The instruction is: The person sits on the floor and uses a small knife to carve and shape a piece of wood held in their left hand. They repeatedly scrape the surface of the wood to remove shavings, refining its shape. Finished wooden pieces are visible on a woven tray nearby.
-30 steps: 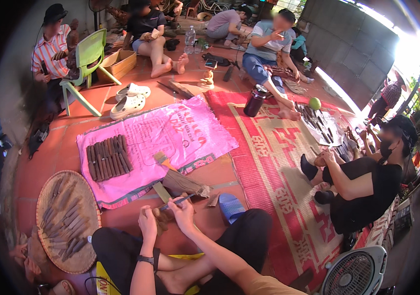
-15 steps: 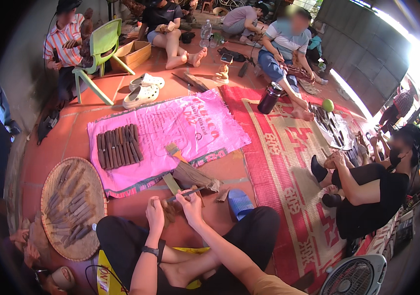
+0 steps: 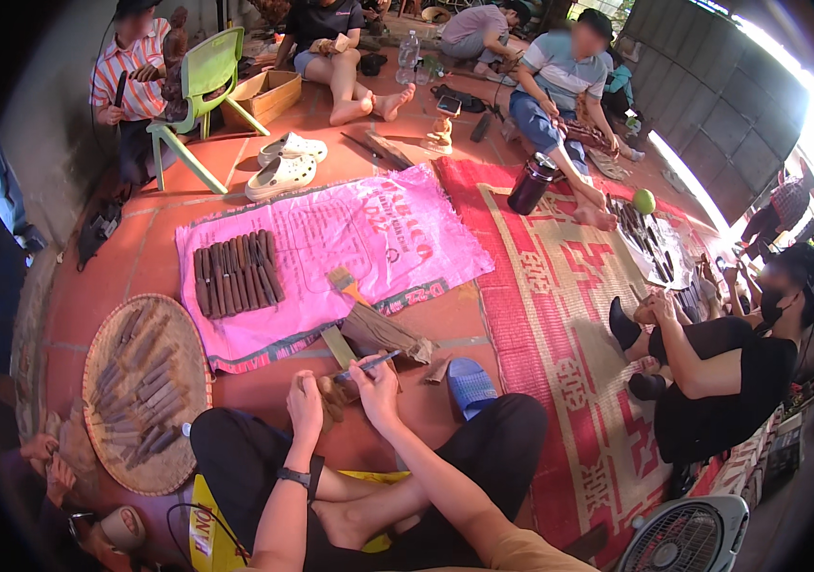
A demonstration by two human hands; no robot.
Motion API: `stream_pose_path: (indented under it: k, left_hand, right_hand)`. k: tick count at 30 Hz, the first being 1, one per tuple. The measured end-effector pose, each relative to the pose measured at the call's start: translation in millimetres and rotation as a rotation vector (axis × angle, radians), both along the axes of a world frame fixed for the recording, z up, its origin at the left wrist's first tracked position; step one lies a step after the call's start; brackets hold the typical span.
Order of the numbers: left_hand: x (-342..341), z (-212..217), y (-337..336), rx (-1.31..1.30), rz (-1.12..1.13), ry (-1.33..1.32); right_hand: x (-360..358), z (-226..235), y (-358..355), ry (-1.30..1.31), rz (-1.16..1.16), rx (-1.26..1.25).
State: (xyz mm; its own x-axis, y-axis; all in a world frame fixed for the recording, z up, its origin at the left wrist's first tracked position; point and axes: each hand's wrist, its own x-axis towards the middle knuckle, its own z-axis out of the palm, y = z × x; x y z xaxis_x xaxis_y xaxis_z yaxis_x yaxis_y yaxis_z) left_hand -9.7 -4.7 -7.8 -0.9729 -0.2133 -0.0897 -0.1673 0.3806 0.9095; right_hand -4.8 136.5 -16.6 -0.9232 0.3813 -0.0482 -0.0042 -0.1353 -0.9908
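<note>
Apparently grips a slim dark tool in the right hand, closing thumb and fingers round it, and leaves one end poking out past the knuckles. Bends the fingers of the left hand inward right beside a small brown piece; cannot tell whether pinching or only steadying it. Has tool and piece close together above the red tiles, in front of the crossed legs, near a green strip and a crumpled brown wrap. With the tool, expect little weight and a stiff, thin body, easy to roll between fingertips. Best held by the middle, like a pencil, clear of either end in case of a sharp edge. As for the brown piece, probably firm and dry rather than slippery, perhaps liable to chip; best taken by the thickest part, away from the tool's tip.
</note>
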Motion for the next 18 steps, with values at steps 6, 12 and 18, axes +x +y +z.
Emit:
stream_pose_path:
  k: [6, 12, 18]
  left_hand:
    - [-1.6, -4.1, -3.1, 0.001, -0.015, 0.011]
    - [-1.2, 0.2, -1.5, -0.029, -0.022, -0.040]
    - [-11.5, -30.5, -9.1, 0.096, -0.084, 0.020]
  right_hand:
    - [-0.4, 6.4, -3.1, -0.036, 0.022, 0.115]
    - [0.1, 6.7, -4.1, 0.011, 0.059, 0.003]
    - [-6.8, -14.9, -3.0, 0.060, 0.044, -0.013]
